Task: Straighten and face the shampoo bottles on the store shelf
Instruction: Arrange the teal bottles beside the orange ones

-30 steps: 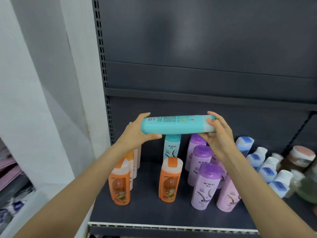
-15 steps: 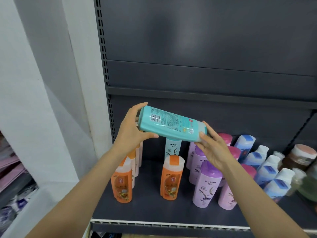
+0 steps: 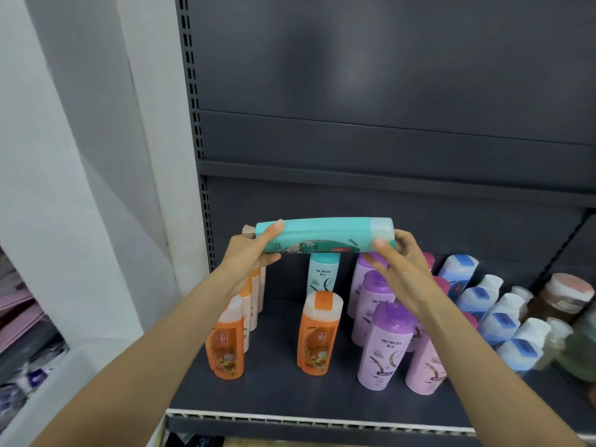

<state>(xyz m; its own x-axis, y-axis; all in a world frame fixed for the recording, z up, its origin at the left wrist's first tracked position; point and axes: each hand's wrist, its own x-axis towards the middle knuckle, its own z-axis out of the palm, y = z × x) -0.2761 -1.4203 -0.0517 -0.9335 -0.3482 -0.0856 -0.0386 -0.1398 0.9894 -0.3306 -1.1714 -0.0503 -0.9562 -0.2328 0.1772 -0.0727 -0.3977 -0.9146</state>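
A teal shampoo bottle (image 3: 322,235) lies level in the air above the shelf, cap end to the right. My left hand (image 3: 250,253) grips its base end and my right hand (image 3: 398,262) holds its cap end. Below it on the dark shelf (image 3: 280,398) stands another teal bottle (image 3: 322,274) at the back. Two orange bottles (image 3: 317,333) stand in front, the left orange bottle (image 3: 227,345) partly behind my left forearm. Several purple bottles (image 3: 383,346) stand to the right, partly hidden by my right arm.
Pink bottles (image 3: 425,372) and blue-and-white bottles (image 3: 498,321) fill the shelf to the right, with a brown jar (image 3: 562,298) at the far right. A white wall (image 3: 80,188) stands left of the shelf upright. The shelf's front edge (image 3: 290,421) carries a pale strip.
The teal bottle has turned from tilted to level and rolled, so its picture label now faces down toward me. Both hands stayed on its ends.
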